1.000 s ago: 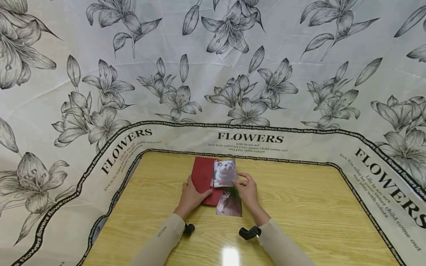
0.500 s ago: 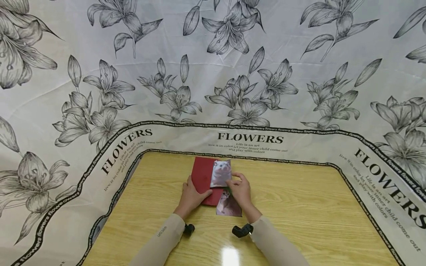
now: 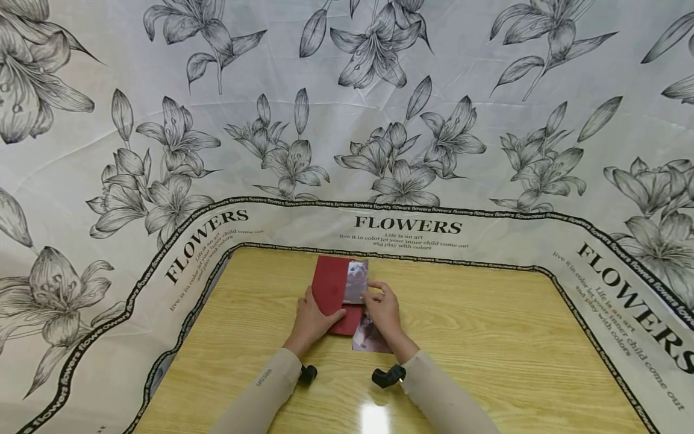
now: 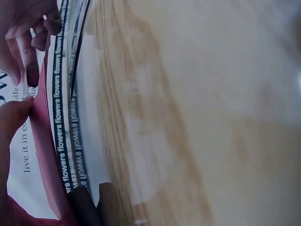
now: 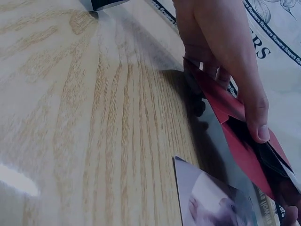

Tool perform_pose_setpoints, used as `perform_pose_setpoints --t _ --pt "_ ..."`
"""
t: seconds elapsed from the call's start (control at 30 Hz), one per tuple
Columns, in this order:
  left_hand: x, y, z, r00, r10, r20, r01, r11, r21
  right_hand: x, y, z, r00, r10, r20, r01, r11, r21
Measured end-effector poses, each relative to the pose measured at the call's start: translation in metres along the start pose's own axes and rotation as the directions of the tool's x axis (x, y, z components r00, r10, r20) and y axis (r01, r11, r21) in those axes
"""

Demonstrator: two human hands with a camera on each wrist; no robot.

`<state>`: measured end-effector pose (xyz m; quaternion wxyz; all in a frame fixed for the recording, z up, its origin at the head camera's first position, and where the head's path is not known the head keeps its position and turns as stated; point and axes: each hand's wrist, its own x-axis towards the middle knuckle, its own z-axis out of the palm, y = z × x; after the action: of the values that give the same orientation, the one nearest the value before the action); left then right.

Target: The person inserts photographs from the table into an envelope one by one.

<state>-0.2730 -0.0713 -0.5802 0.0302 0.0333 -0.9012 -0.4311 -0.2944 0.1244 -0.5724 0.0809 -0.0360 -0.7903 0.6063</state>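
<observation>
My left hand [image 3: 313, 320] grips a red envelope [image 3: 328, 283], its thumb on the near side by the opening. The envelope appears tilted and raised off the table in the right wrist view, where the left hand [image 5: 230, 52] also shows. A photo card [image 3: 356, 282] with a pale animal on it sits partly inside the envelope, its right part sticking out. My right hand [image 3: 385, 310] pinches that card's right edge. Below lies a second photo card [image 3: 368, 339] of an animal, flat on the table and partly covered by the right hand.
The wooden table [image 3: 477, 337] spreads out around the hands. A white cloth [image 3: 406, 235] with printed flowers and lettering borders it at the back and sides. Black wrist cameras [image 3: 388, 377] are strapped to both wrists.
My right hand has moved left, sliding the pale-animal photo card farther into the red envelope. Less of the card shows. My left hand and the envelope have stayed in place.
</observation>
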Motion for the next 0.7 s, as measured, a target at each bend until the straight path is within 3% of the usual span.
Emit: perform_pose_setpoints --t 0.7 --pt "0.0008 0.0004 0.0019 1.0 -0.015 -0.008 0.015 1.0 0.01 -0.0034 -0.0067 0.0095 0.998 -0.03 0.061 0.038 0.991 -0.128"
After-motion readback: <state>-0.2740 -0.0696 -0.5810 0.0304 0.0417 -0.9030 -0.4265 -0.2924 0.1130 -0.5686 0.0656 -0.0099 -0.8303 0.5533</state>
